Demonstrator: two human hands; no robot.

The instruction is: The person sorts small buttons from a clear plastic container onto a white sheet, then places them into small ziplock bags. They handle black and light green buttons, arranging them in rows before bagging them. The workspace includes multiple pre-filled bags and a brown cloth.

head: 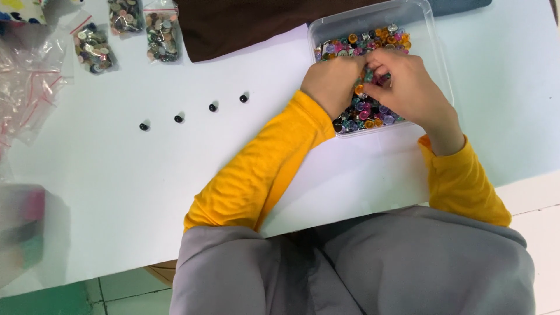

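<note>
A clear plastic tray (pixel 434 44) on the white table holds a heap of small coloured buttons (pixel 379 38). Both my hands are inside it, close together. My left hand (pixel 331 81) rests on the buttons with its fingers curled down into the heap. My right hand (pixel 402 84) has its fingertips pinched among the buttons beside the left; whether a button is between them is hidden. Several small black buttons (pixel 212 107) lie in a slanted row on the table, left of the tray.
Small clear bags of mixed buttons (pixel 162 36) lie at the far left edge, next to empty zip bags (pixel 29 81). A dark brown cloth (pixel 245 23) lies behind the tray. A blurred plastic box (pixel 20 227) sits at the near left.
</note>
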